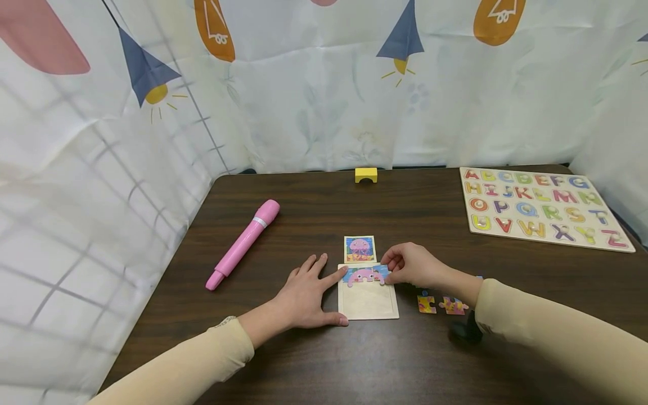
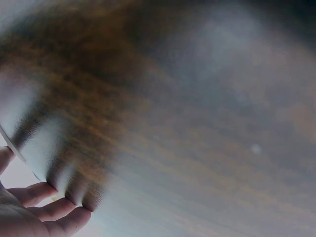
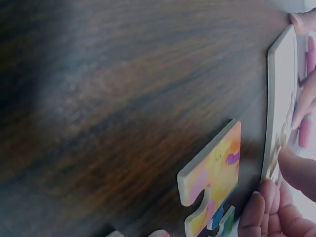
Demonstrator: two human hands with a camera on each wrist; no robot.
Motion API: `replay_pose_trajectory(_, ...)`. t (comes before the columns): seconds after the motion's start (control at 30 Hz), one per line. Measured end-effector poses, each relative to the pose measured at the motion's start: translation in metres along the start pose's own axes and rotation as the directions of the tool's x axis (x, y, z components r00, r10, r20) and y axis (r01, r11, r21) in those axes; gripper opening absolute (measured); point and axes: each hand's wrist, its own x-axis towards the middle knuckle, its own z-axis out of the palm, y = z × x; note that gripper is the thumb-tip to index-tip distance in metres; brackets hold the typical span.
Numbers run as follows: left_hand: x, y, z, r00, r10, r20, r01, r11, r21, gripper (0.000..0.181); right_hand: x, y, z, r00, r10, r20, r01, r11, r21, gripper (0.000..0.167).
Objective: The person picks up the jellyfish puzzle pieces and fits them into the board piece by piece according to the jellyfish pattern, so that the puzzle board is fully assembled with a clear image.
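The right hand [image 1: 416, 265] pinches a jigsaw piece [image 1: 381, 272] at the puzzle tray's [image 1: 368, 304] far right corner; the left hand [image 1: 309, 298] spreads wide along the tray's left edge. The tray lies well in from the tabletop's [image 1: 304, 225] far edge. The piece looks light, stiff and thin, perhaps smooth-faced: best taken by its cut edges, sparing the slender knobs.

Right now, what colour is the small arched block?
The block is yellow, clearest in the head view.
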Motion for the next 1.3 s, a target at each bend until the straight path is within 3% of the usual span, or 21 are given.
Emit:
replay_pose_trajectory(0.9, 0.0, 0.001, -0.001, 1.0, -0.009, 0.014, 0.009, 1.0, 0.002, 0.099, 0.001, -0.004, 0.002, 1.0, 0.007, 0.001, -0.007, 0.998, -0.06, 0.028)
replay_pose_trajectory(1.13, 0.0, 0.001, -0.001, 1.0, -0.008, 0.018, 0.008, 1.0, 0.004, 0.099, 0.001, -0.007, 0.005, 0.999, -0.009, -0.038, 0.005, 0.994, -0.11, 0.023)
replay_pose_trajectory(1.3, 0.0, 0.001, -0.001, 1.0, -0.006, 0.01, 0.006, 1.0, 0.002, 0.099, 0.005, -0.012, 0.01, 0.997, 0.03, -0.067, -0.039, 0.99, -0.136, 0.022)
